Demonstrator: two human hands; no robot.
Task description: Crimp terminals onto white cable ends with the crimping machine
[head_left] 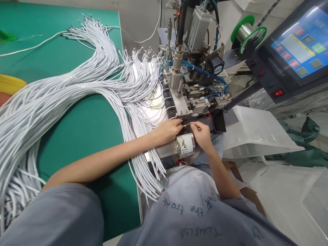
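My left hand (167, 131) is closed in a pinch at the front edge of the machine, holding a white cable near its end. A short piece of that cable end (187, 125) shows between my two hands. Its tip is pinched between the thumb and forefinger of my right hand (202, 135); the fine detail there is too small to make out. Just above both hands is the metal head of the soldering-type machine (179, 102). Below them sits a rounded metal part with a white label (187, 145).
Bundles of white cables (84, 80) spread over the green table (84, 136) and up to the machine. At the right stand a lit control screen (302, 44), a green wire spool (244, 33), a small black tray (219, 121) and a translucent plastic bin (258, 131).
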